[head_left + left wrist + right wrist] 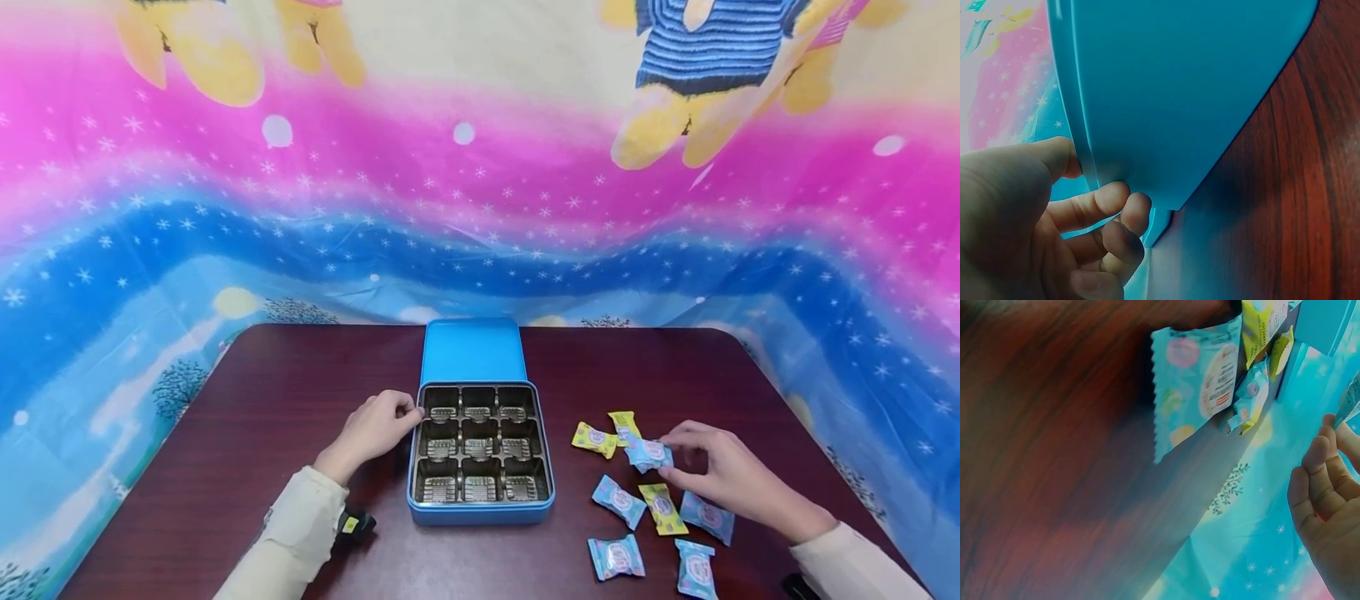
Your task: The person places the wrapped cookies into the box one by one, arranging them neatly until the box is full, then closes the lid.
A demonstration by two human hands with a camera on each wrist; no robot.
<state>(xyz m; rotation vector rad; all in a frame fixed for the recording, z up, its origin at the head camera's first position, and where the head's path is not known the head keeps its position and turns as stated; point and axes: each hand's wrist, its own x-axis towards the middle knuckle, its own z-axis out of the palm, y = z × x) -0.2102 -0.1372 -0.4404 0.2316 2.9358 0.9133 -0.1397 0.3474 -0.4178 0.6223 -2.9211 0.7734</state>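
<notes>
A blue tin box (480, 514) lies with its lid (474, 352) folded back, showing a dark insert of several square compartments with no candy in them. My left hand (380, 429) holds the tin's left edge near the back; in the left wrist view its thumb (1060, 156) lies at the rim and curled fingers touch the side wall. On the right, my right hand (723, 467) pinches a blue wrapped candy (649, 455) between thumb and fingertips. The right wrist view catches only part of that candy (1351, 400), at the frame's edge.
Around the right hand lie yellow candies (663, 508) and blue candies (619, 502), several in all. A dark brown table (300, 383) bears everything. Behind it hangs a patterned cloth (480, 208). Black straps (360, 527) sit at the wrists.
</notes>
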